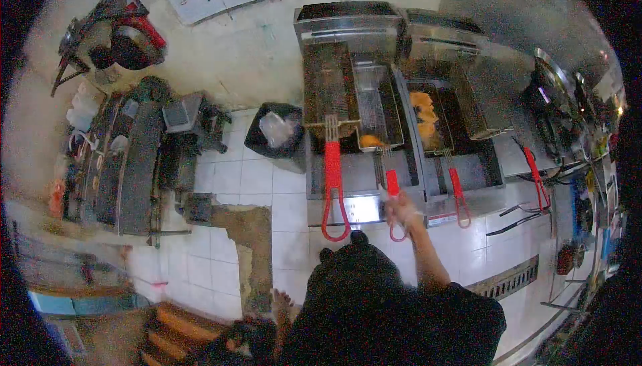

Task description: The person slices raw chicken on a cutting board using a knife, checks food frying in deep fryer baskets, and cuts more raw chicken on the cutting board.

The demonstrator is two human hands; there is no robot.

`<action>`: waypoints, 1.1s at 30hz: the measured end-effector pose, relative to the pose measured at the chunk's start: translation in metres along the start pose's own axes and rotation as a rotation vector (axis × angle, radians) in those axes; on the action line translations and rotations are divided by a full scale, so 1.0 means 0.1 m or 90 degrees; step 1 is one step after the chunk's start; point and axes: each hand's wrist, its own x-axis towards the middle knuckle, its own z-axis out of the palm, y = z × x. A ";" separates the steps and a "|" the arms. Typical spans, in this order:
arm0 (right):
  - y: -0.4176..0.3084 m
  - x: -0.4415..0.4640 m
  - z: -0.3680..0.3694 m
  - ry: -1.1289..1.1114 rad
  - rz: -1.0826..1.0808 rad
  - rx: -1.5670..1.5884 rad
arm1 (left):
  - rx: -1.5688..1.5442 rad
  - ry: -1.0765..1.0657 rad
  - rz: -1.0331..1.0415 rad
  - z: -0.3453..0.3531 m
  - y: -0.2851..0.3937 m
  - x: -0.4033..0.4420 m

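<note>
My right hand (403, 211) is closed round the red handle (392, 180) of the middle fryer basket (379, 102). A small orange-brown piece of food (370, 141) lies at the near end of that basket. To its left, an empty-looking basket (328, 78) with a longer red handle (332, 165) sits raised over the fryer. Golden fried pieces (424, 115) show in the basket to the right. Low beside my body, away from the fryers, my left hand (282, 298) hangs with its fingers apart and nothing visible in it.
A black bin (294, 135) with a clear plastic bag stands left of the fryers. Another raised basket (478, 98) and a red handle (533, 165) are at the right. Black tongs-like tools (518, 219) lie lower right. A shelf with pans (134, 45) hangs upper left.
</note>
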 end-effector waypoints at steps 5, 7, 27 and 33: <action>-0.57 0.15 0.00 -0.116 0.119 0.193 | 0.053 -0.005 -0.041 0.22 0.28 -0.25; -0.60 0.17 0.01 -0.104 0.060 0.087 | -0.102 -0.123 0.009 0.41 0.33 -0.40; -1.01 0.12 0.10 -0.072 -0.038 -0.017 | 0.191 0.029 0.136 0.75 0.09 -0.57; -1.24 -0.11 0.26 -0.060 0.000 0.019 | 0.020 -0.155 -0.105 0.45 -0.03 -0.36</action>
